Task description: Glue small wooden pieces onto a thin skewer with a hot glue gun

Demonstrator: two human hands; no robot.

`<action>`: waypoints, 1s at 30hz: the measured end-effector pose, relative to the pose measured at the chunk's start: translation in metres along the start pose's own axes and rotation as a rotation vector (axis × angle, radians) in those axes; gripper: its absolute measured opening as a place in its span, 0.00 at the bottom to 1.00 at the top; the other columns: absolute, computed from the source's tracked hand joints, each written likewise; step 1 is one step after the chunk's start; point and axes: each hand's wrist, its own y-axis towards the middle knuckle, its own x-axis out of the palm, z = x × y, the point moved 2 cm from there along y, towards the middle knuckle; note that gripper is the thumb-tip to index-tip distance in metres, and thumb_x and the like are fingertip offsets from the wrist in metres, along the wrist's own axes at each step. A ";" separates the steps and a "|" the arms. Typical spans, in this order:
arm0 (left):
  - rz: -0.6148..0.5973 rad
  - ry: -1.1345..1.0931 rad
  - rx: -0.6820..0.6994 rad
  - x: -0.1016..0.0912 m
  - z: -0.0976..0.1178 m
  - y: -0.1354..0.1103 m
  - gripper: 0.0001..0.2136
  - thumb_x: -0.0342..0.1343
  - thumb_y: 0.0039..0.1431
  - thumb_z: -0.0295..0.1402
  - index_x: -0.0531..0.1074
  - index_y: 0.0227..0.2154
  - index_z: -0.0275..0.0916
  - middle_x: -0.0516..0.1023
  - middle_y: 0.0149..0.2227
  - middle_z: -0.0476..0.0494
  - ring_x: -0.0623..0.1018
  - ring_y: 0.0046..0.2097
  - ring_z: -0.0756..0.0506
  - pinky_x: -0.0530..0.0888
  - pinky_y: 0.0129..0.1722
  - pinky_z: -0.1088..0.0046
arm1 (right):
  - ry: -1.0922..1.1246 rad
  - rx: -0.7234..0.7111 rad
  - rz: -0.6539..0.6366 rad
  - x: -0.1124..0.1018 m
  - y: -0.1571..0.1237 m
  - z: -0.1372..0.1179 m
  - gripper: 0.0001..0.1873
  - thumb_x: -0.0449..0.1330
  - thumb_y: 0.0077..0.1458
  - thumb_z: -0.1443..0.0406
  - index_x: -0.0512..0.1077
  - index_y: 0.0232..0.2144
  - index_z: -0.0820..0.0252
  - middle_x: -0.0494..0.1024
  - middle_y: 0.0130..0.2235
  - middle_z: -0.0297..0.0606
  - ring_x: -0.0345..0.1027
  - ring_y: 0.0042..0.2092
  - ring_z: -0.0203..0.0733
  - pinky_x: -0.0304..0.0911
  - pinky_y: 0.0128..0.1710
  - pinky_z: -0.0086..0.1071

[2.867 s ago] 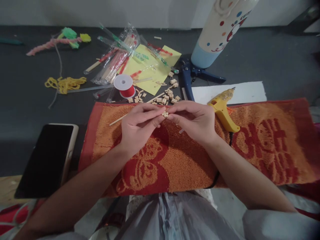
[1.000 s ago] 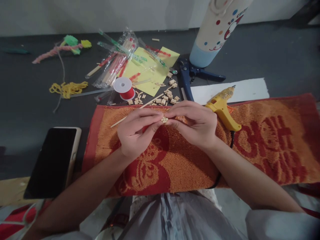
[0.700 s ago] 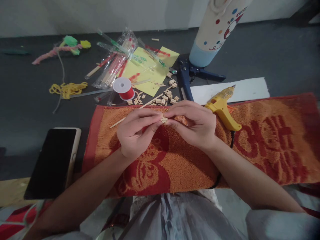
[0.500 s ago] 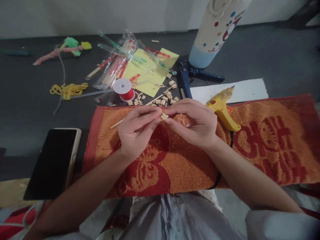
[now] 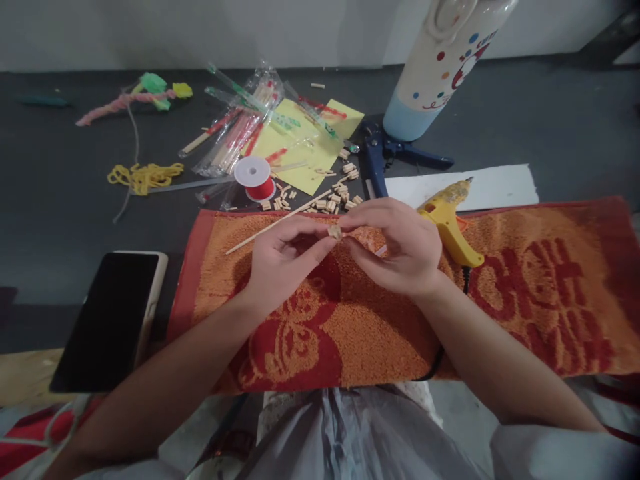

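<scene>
A small cluster of short wooden stick pieces [image 5: 335,231] is pinched between the thumb and forefinger of my left hand [image 5: 290,257]. My right hand [image 5: 400,247] meets it from the other side, fingertips against or very close to the cluster and the thumb slightly apart below. Both hands hover over the orange and red towel [image 5: 380,333]. Behind my left hand a long thin wooden stick [image 5: 270,227] slants across the towel's edge. Many short cut stick pieces [image 5: 340,193] lie just beyond my fingers.
To the right are a yellow glue gun [image 5: 453,223], a white strip [image 5: 500,187], a blue-handled cutter [image 5: 375,153] and a tall bottle [image 5: 420,80]. Leftward lie a red thread spool [image 5: 257,180], wrapped chopsticks [image 5: 235,133], yellow paper [image 5: 305,167], yellow string [image 5: 145,177] and a phone [image 5: 107,320].
The cluster has turned in my fingers, so its round stick ends no longer face me. My right thumb has eased away from it. The view has shifted slightly.
</scene>
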 end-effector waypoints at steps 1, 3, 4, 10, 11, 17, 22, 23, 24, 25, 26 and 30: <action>0.018 0.028 0.034 0.000 0.002 0.000 0.03 0.62 0.56 0.34 0.77 0.33 0.41 0.81 0.32 0.48 0.78 0.30 0.53 0.76 0.27 0.78 | 0.058 0.061 0.001 0.000 0.000 0.001 0.14 0.61 0.53 0.71 0.74 0.43 0.57 0.80 0.39 0.40 0.75 0.40 0.40 0.74 0.38 0.34; 0.048 0.103 0.116 -0.001 0.006 0.000 0.03 0.62 0.55 0.32 0.77 0.33 0.41 0.80 0.32 0.47 0.79 0.32 0.51 0.77 0.32 0.75 | 0.159 0.158 0.005 0.000 -0.001 0.003 0.12 0.64 0.52 0.69 0.75 0.42 0.59 0.80 0.38 0.40 0.74 0.39 0.39 0.74 0.37 0.33; 0.055 0.144 0.165 -0.001 0.008 0.000 0.03 0.61 0.55 0.30 0.77 0.33 0.41 0.80 0.32 0.47 0.79 0.33 0.51 0.77 0.33 0.74 | 0.187 0.183 0.008 0.000 -0.001 0.004 0.11 0.65 0.52 0.68 0.76 0.40 0.59 0.80 0.37 0.40 0.74 0.38 0.39 0.73 0.36 0.33; 0.048 0.378 0.367 -0.004 0.016 0.000 0.05 0.61 0.56 0.28 0.79 0.35 0.42 0.81 0.32 0.48 0.78 0.31 0.52 0.76 0.32 0.76 | 0.157 0.187 0.030 0.001 0.000 0.007 0.03 0.66 0.52 0.65 0.79 0.31 0.58 0.81 0.29 0.37 0.75 0.33 0.37 0.73 0.35 0.32; 0.044 0.410 0.383 -0.004 0.016 0.000 0.05 0.61 0.56 0.28 0.79 0.35 0.42 0.82 0.32 0.48 0.78 0.31 0.52 0.76 0.32 0.76 | 0.141 0.185 0.033 0.001 0.000 0.007 0.02 0.66 0.52 0.65 0.79 0.30 0.57 0.81 0.30 0.37 0.75 0.33 0.37 0.73 0.35 0.32; 0.027 0.462 0.471 -0.006 0.016 -0.003 0.09 0.59 0.57 0.24 0.79 0.38 0.41 0.82 0.34 0.47 0.79 0.33 0.52 0.77 0.34 0.78 | 0.098 0.125 0.061 0.002 -0.003 0.004 0.04 0.66 0.51 0.69 0.81 0.31 0.57 0.83 0.32 0.38 0.77 0.33 0.38 0.74 0.32 0.31; 0.027 0.472 0.505 -0.006 0.019 -0.004 0.10 0.60 0.55 0.21 0.78 0.38 0.39 0.81 0.31 0.48 0.78 0.32 0.53 0.76 0.33 0.80 | 0.085 0.081 0.071 0.003 -0.003 0.002 0.06 0.65 0.51 0.72 0.81 0.32 0.59 0.82 0.32 0.40 0.77 0.34 0.38 0.74 0.34 0.30; 0.025 0.472 0.501 -0.006 0.018 -0.004 0.09 0.60 0.55 0.22 0.78 0.37 0.39 0.80 0.31 0.48 0.78 0.32 0.53 0.76 0.33 0.80 | 0.085 0.076 0.071 0.003 -0.003 0.002 0.06 0.65 0.51 0.72 0.80 0.32 0.59 0.82 0.32 0.40 0.77 0.34 0.38 0.74 0.34 0.30; 0.025 0.470 0.495 -0.005 0.018 -0.004 0.09 0.60 0.55 0.22 0.78 0.37 0.39 0.80 0.31 0.47 0.78 0.32 0.53 0.76 0.33 0.80 | 0.088 0.076 0.067 0.003 -0.003 0.002 0.07 0.65 0.51 0.73 0.80 0.32 0.60 0.82 0.32 0.41 0.77 0.34 0.38 0.74 0.34 0.30; 0.029 0.465 0.488 -0.005 0.017 -0.004 0.09 0.60 0.55 0.22 0.78 0.37 0.39 0.80 0.31 0.47 0.78 0.32 0.53 0.76 0.33 0.79 | 0.091 0.079 0.064 0.003 -0.003 0.002 0.07 0.65 0.51 0.73 0.80 0.32 0.60 0.82 0.32 0.41 0.77 0.33 0.38 0.74 0.34 0.30; 0.035 0.453 0.483 -0.004 0.016 -0.004 0.08 0.60 0.55 0.23 0.78 0.37 0.39 0.80 0.32 0.47 0.79 0.32 0.52 0.76 0.34 0.79 | 0.093 0.088 0.062 0.003 -0.003 0.003 0.07 0.64 0.51 0.73 0.80 0.32 0.60 0.82 0.32 0.41 0.77 0.33 0.38 0.74 0.34 0.30; 0.076 0.389 0.436 -0.002 0.012 -0.004 0.06 0.61 0.55 0.24 0.77 0.36 0.37 0.81 0.32 0.45 0.79 0.33 0.52 0.76 0.34 0.78 | 0.056 0.163 0.047 0.004 -0.003 0.003 0.07 0.65 0.50 0.72 0.80 0.32 0.58 0.82 0.31 0.40 0.77 0.33 0.38 0.74 0.34 0.31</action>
